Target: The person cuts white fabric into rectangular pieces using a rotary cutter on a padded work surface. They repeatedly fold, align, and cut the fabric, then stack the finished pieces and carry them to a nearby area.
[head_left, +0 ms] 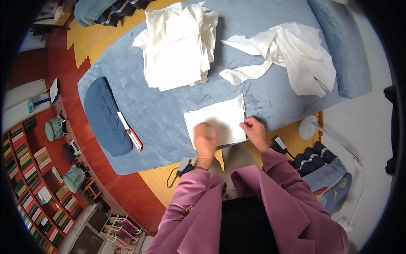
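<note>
I see the right hand (255, 129), nearly closed, pinch the flat white cloth (228, 116) edge, likely for steadiness — the left hand (205, 140) above is blurred, its grip I cannot tell.

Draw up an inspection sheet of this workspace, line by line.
Surface: blue cloth-covered surface, lightly wrinkled in places.
Work items: folded white cloth at the near edge; layered white pile beyond it; crumpled white cloth at far right.
Clutter: dark blue quilted pad at left; orange-handled tool along its right edge.
Hands: left hand over the folded cloth, blurred; right hand at its right edge, grip unclear.
Cables: thin black cable looping by the left wrist.
Surroundings: bookshelf and red floor at left; white lamp at right.
</note>
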Tool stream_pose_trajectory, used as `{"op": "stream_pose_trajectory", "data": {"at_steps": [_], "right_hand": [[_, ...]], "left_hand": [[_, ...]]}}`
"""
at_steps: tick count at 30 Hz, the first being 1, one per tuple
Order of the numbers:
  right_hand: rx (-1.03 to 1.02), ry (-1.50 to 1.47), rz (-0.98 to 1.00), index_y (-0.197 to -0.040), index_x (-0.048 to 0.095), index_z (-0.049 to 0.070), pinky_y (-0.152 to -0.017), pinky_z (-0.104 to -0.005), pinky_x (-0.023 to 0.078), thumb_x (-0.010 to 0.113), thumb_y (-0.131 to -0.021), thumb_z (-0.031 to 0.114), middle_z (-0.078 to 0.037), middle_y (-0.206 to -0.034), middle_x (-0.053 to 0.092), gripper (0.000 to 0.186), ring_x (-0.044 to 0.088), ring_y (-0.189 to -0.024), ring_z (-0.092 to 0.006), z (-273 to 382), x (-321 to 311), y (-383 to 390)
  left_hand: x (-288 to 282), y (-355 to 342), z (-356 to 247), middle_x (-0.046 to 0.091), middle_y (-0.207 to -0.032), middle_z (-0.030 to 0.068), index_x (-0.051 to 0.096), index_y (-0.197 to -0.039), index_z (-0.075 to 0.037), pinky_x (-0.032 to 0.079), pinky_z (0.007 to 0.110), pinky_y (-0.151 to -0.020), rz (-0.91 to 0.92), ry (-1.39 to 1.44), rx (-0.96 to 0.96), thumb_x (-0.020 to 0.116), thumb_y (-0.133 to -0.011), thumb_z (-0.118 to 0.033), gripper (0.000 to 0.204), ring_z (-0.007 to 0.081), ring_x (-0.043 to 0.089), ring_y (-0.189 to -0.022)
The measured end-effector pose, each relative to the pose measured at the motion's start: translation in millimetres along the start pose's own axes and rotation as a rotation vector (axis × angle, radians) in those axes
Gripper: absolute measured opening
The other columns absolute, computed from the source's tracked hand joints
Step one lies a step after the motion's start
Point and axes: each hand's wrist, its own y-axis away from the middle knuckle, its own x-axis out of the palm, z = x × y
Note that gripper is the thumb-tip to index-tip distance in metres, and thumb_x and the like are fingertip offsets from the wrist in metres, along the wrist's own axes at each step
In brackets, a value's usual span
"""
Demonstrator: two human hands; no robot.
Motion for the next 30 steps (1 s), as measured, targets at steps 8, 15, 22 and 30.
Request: {"op": "stream_pose_trajectory", "data": {"at_steps": [8,15,22,30], "right_hand": [[0.022,0.098,-0.125,-0.099,0.062,0.003,-0.071,-0.0392,0.051,0.076,-0.084,0.029,-0.014,-0.087,0.068,0.033,0.065,-0.077,-0.0292,-3.2,-1.1,-0.4],[-0.03,-0.067,-0.083,-0.098,0.067,0.003,-0.07,-0.0339,0.052,0.072,-0.089,0.021,-0.012,-0.085,0.071,0.02,0.067,-0.075,-0.0213,28.5,-15.6,2.2],[-0.075,-0.132,-0.145,-0.1,0.067,0.003,-0.069,-0.0319,0.052,0.07,-0.09,0.02,-0.011,-0.087,0.072,0.019,0.067,-0.077,-0.0194,67.5,-14.7,5.5],[0.029,-0.109,-0.379,-0.097,0.065,0.003,-0.068,-0.0347,0.052,0.069,-0.089,0.018,-0.013,-0.083,0.07,0.018,0.067,-0.072,-0.024,31.9,-35.0,26.5]], "left_hand": [[-59.3,-57.7,13.3,0.072,-0.093,0.0028,0.071,-0.106,0.0,0.05,0.025,-0.075,0.271,0.902,-0.791,0.076,-0.085,-0.006,0.023,0.0085,0.062,-0.083],[-254.5,-127.5,-141.6,0.058,-0.075,-0.0007,0.074,-0.102,0.0,0.039,0.026,-0.061,-0.176,0.462,0.115,0.073,-0.083,0.002,0.019,0.0093,0.05,-0.067],[-230.2,-211.7,-151.0,0.042,-0.069,0.0035,0.074,-0.111,-0.016,0.038,0.034,-0.062,-0.179,-0.273,0.837,0.067,-0.064,0.008,0.053,0.0205,0.048,-0.067],[-142.8,-249.7,-61.2,0.061,-0.116,0.0125,0.06,-0.129,-0.008,0.041,0.045,-0.095,0.001,-0.395,0.781,0.075,-0.081,-0.024,0.052,0.0327,0.056,-0.111]]}}
